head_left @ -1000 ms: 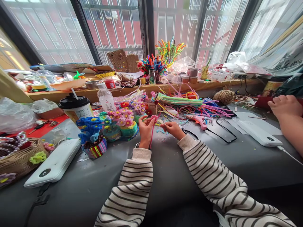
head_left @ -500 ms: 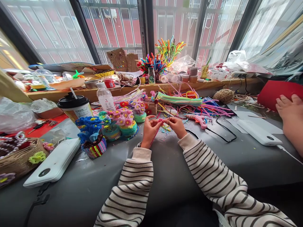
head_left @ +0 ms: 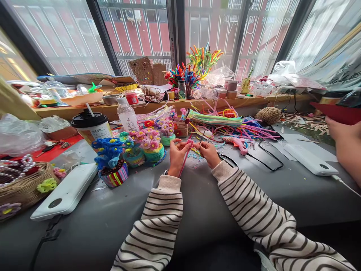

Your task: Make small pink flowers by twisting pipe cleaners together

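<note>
A: What is the left hand (head_left: 177, 156) holding?

B: Its fingertips are pinching a bright pink, fuzzy pipe-cleaner piece (head_left: 190, 143) above the grey, smooth tabletop (head_left: 214, 199). The bunched end is showing at the fingertips while the strands are hanging along the palm, probably so that the working end is staying exposed and steady.

A: And the right hand (head_left: 208, 153)?

B: Its fingers are closing narrowly around a thin, dark, pointed tool (head_left: 202, 135), which is standing nearly upright just beside the pink piece. Its exact kind is too small to tell. That close grip is presumably serving fine control.

A: Why is the pink, pistol-shaped plastic glue gun (head_left: 239, 145) lying there?

B: It is resting just beyond the right hand, likely for easy reach. Small, multicoloured fuzzy scraps (head_left: 196, 153) are lying beneath both hands.
</note>
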Demonstrator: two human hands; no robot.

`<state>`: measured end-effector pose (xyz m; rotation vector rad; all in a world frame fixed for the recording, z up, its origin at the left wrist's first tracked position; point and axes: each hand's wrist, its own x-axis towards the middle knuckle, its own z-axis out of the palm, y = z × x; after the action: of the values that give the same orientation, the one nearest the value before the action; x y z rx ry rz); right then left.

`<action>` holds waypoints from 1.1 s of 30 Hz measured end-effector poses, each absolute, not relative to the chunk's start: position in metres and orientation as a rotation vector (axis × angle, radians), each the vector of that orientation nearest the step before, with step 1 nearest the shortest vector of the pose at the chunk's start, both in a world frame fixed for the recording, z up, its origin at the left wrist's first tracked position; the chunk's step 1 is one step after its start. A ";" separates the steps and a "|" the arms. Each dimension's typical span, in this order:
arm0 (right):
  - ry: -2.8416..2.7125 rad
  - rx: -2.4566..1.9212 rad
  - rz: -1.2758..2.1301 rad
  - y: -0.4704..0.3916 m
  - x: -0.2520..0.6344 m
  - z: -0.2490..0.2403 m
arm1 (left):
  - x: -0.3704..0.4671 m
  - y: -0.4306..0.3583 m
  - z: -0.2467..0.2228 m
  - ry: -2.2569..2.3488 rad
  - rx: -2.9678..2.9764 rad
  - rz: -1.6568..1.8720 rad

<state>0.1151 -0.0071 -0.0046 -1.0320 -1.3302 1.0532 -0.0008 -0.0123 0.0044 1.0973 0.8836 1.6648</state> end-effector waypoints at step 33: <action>-2.332 -1.235 0.505 -0.005 0.142 0.001 | -0.007 -0.004 -0.001 0.888 1.012 1.751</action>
<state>0.1424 -0.0047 0.0009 -1.2349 -2.3321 0.5049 -0.0070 -0.0043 -0.0014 1.0119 0.8883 1.7510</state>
